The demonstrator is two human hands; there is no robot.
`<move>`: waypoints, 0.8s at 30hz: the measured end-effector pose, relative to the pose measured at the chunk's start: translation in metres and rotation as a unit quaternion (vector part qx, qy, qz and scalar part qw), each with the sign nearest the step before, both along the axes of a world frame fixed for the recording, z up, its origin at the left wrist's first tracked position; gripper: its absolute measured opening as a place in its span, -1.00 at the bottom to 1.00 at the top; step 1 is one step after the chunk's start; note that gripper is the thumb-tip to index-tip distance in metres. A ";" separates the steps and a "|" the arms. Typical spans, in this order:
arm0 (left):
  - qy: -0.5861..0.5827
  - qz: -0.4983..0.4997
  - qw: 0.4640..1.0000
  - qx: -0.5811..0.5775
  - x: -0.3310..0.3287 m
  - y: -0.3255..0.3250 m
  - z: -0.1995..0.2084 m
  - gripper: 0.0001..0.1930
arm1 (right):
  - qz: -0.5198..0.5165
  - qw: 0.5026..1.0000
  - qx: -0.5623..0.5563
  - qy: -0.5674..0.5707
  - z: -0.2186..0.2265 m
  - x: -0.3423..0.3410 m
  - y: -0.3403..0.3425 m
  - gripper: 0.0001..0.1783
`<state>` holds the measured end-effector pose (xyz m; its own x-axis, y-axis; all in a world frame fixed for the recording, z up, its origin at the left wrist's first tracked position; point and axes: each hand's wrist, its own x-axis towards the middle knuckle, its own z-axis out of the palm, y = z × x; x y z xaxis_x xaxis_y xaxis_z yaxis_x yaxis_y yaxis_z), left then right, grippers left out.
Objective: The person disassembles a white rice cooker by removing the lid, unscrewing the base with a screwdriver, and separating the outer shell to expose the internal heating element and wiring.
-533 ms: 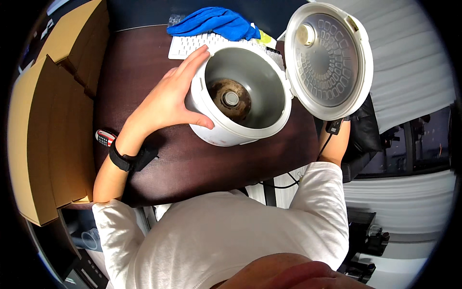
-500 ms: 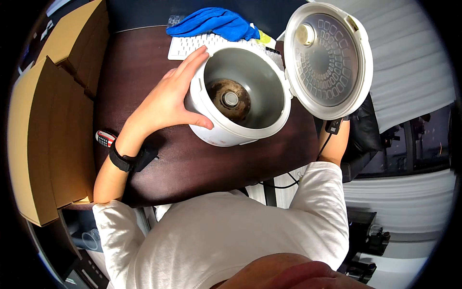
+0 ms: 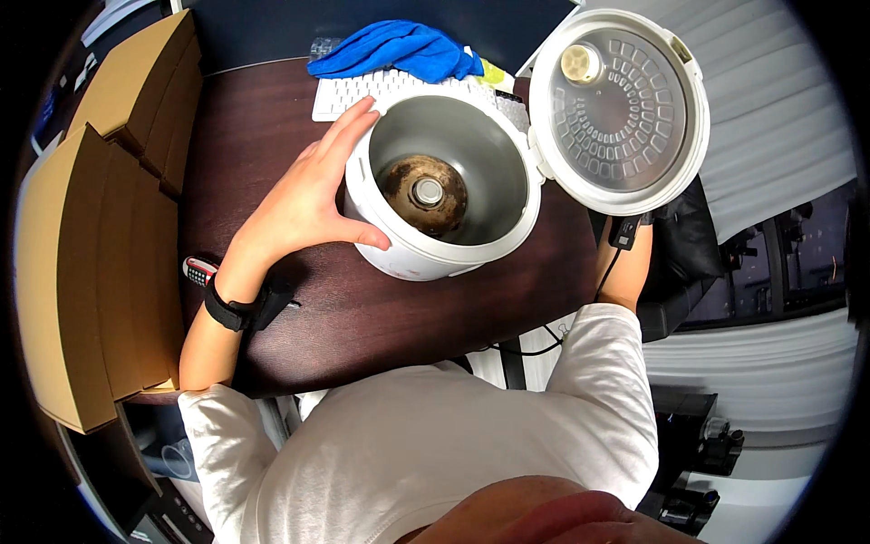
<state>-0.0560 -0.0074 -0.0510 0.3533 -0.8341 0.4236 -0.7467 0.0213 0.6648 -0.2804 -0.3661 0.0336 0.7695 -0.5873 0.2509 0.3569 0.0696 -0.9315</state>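
Observation:
A white rice cooker [image 3: 408,254] stands on the dark brown table with its lid [image 3: 625,118] swung up to the right. Inside the grey cavity, a stained brown heating plate [image 3: 399,186] surrounds a round metal button [image 3: 428,190]; no inner pot sits in it. My left hand [image 3: 304,199] spans the cooker's left side, fingers along the far rim and thumb on the near side. A black strap [image 3: 227,308] circles my left wrist. My right forearm [image 3: 625,272] rises behind the lid, which hides my right hand; a small black device [image 3: 623,233] with a cable shows there.
Behind the cooker are a white keyboard [image 3: 353,93] and a blue cloth [image 3: 399,50]. Cardboard boxes [image 3: 100,272] line the left edge. A small red and white keypad device [image 3: 198,269] lies by my left wrist. A black chair [image 3: 693,236] is at the right.
The whole view has shifted slightly, the table and boxes lower in it. My left hand keeps its place on the rice cooker, and the lid stays raised.

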 end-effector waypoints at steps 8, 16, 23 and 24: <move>-0.015 0.001 1.000 -0.026 -0.001 -0.002 -0.002 0.29 | -0.020 1.000 -0.003 0.005 -0.008 -0.001 -0.008 -0.44; -0.024 0.006 0.999 -0.023 -0.001 0.000 0.000 0.28 | -0.031 0.999 -0.028 0.007 -0.007 0.006 -0.033 -0.41; -0.049 -0.009 0.998 -0.029 0.006 -0.002 -0.001 0.21 | -0.060 0.997 -0.038 0.043 -0.029 0.011 -0.041 -0.39; -0.047 -0.007 0.999 -0.024 0.006 0.000 0.001 0.19 | -0.059 0.997 -0.031 0.041 -0.038 0.010 -0.040 -0.39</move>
<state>-0.0496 -0.0070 -0.0504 0.2977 -0.8165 0.4947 -0.8057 0.0630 0.5890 -0.2701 -0.4065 -0.0043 0.7156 -0.6602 0.2283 0.2815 -0.0266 -0.9592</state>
